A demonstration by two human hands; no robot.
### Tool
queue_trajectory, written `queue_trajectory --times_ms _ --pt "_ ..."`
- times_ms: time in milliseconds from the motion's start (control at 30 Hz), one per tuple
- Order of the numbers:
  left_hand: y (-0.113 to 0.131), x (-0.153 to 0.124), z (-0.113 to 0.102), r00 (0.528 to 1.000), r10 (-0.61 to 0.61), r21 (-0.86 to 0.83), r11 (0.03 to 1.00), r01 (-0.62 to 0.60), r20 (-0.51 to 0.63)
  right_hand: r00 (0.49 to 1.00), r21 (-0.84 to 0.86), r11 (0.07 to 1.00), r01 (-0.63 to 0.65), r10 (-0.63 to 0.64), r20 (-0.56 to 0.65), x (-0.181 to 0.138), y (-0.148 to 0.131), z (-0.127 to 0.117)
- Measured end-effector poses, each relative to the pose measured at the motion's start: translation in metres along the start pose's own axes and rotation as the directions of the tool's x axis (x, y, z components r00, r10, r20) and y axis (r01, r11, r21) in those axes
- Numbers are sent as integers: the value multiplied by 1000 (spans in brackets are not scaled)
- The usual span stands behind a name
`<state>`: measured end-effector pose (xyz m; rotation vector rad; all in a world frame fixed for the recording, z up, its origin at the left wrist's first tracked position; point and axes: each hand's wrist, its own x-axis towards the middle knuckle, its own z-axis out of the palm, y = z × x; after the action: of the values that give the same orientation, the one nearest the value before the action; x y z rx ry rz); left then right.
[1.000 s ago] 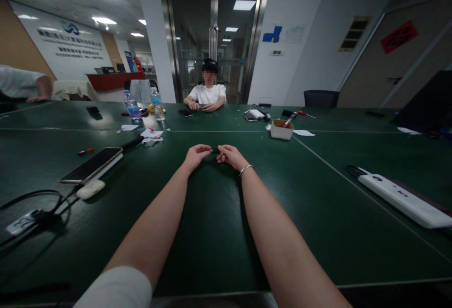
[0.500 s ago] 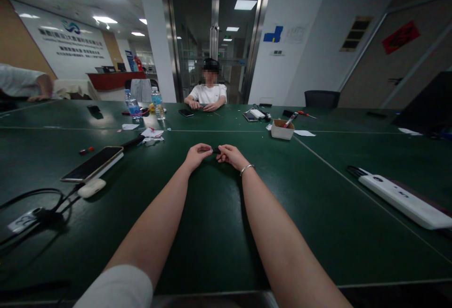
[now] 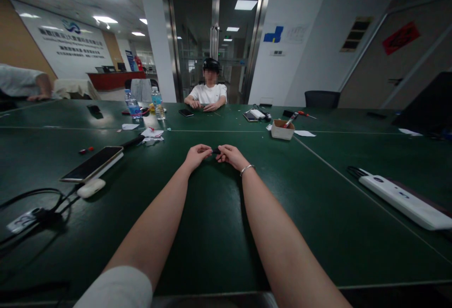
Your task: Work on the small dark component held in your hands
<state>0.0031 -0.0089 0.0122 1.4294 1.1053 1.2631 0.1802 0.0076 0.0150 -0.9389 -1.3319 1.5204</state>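
Observation:
A small black object (image 3: 215, 150) is pinched between my two hands, just above the green table (image 3: 215, 232); its kind is too small to make out. My left hand (image 3: 197, 156) grips its left end between thumb and fingertips. From the other side, my right hand (image 3: 231, 156) holds the right end, with the remaining fingers curled in. A silver bracelet (image 3: 246, 170) circles my right wrist. Fingers cover most of the object.
On the left lie a phone (image 3: 92, 164), a white case (image 3: 92, 188) and black cables (image 3: 52, 209). Two water bottles (image 3: 158, 104) stand farther back. A small box (image 3: 282, 130) and a white power strip (image 3: 402, 199) are at right. Opposite sits a person (image 3: 208, 92).
Almost nothing differs. Both hands stay in the same place with the small black object, which seems turned very slightly.

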Motion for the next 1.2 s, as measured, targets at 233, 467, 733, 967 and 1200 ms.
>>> queue_trajectory --times_ms 233,467,733,967,1200 --pt "0 -1 -1 995 96 12 995 -96 -9 1000 -5 1000 -3 3 10 2 3 -1" --pt "-2 1 -2 994 108 33 994 -107 -34 998 75 995 59 -60 10 -4 -2 -1" --pt "-5 2 -2 993 113 49 993 -111 -34 999 3 999 33 -33 6 0 -2 1" --pt "-3 1 -1 994 103 28 994 -102 -39 1000 -20 1000 18 -17 17 0 -1 -1" --pt "0 0 -2 993 104 61 993 -100 -57 1000 17 1000 15 -15 -7 -2 -5 1"
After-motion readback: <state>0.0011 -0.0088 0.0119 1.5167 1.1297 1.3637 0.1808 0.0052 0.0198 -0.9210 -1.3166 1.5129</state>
